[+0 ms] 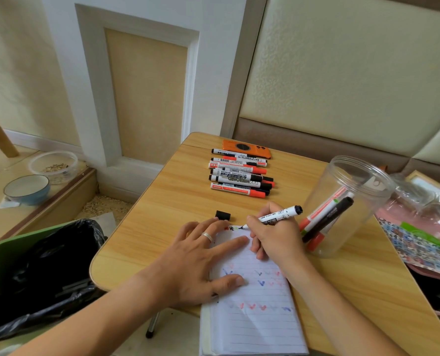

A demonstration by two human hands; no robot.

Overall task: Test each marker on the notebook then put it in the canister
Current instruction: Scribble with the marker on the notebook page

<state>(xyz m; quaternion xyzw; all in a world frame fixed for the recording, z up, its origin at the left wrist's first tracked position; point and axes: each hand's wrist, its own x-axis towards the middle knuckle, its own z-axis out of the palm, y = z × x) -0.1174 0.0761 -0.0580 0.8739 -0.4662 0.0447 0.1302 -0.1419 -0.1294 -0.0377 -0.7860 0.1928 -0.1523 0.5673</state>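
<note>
Right hand (pixel 273 235) clamped on uncapped black-and-white whiteboard marker (pixel 278 215), tip touching top edge of white lined notebook (pixel 255 325). Left hand (pixel 201 255) flat, fingers spread, pressing page; silver ring on one finger. Loose black cap (pixel 223 215) on wooden table (pixel 162 214), just beyond notebook. Row of capped markers (pixel 239 173), about seven, red and black; "WHITEBOARD MARKER" legible. Clear plastic canister (pixel 342 201), right of notebook, held about three markers. Orange phone (pixel 247 148) behind row.
</note>
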